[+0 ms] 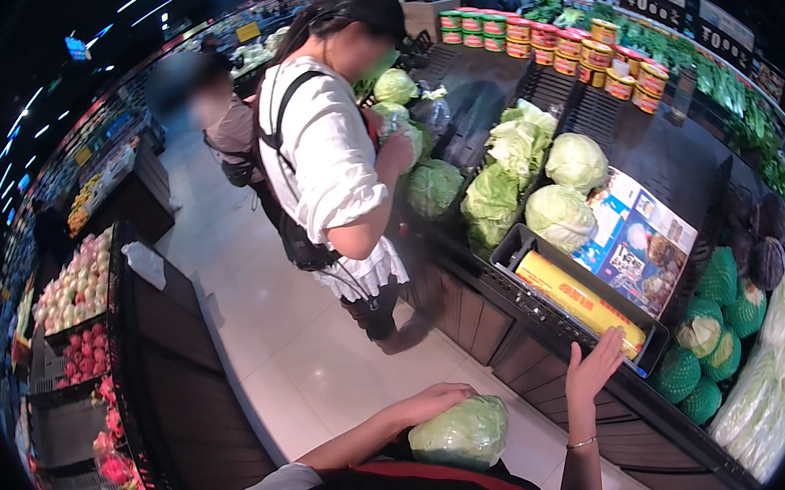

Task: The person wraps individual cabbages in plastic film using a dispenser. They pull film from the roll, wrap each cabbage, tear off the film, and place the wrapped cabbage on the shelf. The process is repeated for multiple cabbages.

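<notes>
A plastic-wrapped cabbage (460, 433) rests against my front, with my left hand (439, 398) holding it from its far upper side. My right hand (595, 363) is raised with spread fingers at the edge of the produce stand, its fingertips over the near end of a black tray (648, 355). In that tray lies a yellow roll of packaging (575, 298) bearing red writing. Beyond the tray sit two pale cabbages (560, 218) beside a printed leaflet (640, 242). Leafy green lettuces (494, 200) lie left of them.
A person in a white top (326, 145) stands at the stand, hands near more cabbages (433, 188); another person is behind. Colourful tubs (594, 55) line the far side. Net-wrapped vegetables (721, 348) and bagged long greens (772, 364) lie at right, a fruit stand (170, 365) at left.
</notes>
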Demonstrator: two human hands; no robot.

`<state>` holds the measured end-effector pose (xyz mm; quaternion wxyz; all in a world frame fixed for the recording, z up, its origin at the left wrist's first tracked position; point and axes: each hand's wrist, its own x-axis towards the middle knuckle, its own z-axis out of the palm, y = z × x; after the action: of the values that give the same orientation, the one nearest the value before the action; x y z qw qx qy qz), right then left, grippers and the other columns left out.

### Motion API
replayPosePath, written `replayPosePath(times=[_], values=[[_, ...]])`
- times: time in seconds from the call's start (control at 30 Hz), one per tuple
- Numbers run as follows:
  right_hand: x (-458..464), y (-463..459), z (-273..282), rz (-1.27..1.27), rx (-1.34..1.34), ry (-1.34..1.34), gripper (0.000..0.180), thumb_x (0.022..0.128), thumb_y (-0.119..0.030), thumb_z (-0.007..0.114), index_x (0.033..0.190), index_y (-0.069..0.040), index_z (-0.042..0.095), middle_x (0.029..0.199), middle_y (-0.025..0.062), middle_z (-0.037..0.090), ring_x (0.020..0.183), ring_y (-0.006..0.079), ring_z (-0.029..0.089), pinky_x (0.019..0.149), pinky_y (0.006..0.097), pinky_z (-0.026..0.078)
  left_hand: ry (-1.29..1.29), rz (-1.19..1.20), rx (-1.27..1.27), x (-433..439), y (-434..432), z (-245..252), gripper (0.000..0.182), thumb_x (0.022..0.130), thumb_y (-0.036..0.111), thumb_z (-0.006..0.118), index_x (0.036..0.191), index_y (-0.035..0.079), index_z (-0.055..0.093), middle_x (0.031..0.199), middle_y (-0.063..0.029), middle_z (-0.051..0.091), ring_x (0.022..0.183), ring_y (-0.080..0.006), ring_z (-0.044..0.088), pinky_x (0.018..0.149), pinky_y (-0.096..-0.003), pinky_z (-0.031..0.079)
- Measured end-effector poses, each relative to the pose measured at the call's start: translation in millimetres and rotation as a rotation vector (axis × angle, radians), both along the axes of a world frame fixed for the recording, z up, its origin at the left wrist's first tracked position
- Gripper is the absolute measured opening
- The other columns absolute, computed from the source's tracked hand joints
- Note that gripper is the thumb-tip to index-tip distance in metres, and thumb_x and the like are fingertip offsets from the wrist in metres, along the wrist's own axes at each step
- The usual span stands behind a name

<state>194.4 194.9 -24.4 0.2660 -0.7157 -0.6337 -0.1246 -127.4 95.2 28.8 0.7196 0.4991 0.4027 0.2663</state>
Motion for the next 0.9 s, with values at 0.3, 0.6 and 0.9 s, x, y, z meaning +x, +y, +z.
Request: replayPosePath(times=[0.3, 0.6, 0.9], values=[[-5, -1, 1, -0.091, 0.009, 0.01, 0.083, 0.092, -0.04, 0.064, 0.151, 0.005, 0.027, 0.159, 0.0209, 0.028, 0.149, 0.0348, 0.022, 0.12, 0.0554, 0.016, 0.011, -0.007, 0.104, -4, 4, -5, 0.036, 0.102, 0.026, 0.041, 0.113, -0.001, 0.062, 0.11, -0.0071, 0.063, 0.104, -0.0154, 0.055, 0.096, -0.0318, 0.043], [0, 3, -2, -0.08, -0.137, -0.066, 0.089, 0.083, -0.029, 0.074, 0.152, 0.001, 0.026, 0.157, 0.0191, 0.031, 0.148, 0.0341, 0.025, 0.119, 0.0568, 0.016, 0.035, 0.014, 0.146, -8, 8, -1, 0.036, 0.1, 0.027, 0.043, 0.112, -0.001, 0.062, 0.108, -0.0076, 0.063, 0.104, -0.016, 0.056, 0.096, -0.0309, 0.043], [0, 9, -13, -0.124, -0.141, -0.139, 0.089, 0.079, -0.026, 0.076, 0.151, -0.001, 0.028, 0.153, 0.0163, 0.037, 0.146, 0.0328, 0.03, 0.118, 0.0565, 0.017, 0.02, 0.009, 0.098, -11, 12, -6, 0.041, 0.103, 0.027, 0.04, 0.121, -0.001, 0.063, 0.117, -0.0114, 0.066, 0.112, -0.0194, 0.057, 0.102, -0.0336, 0.042]])
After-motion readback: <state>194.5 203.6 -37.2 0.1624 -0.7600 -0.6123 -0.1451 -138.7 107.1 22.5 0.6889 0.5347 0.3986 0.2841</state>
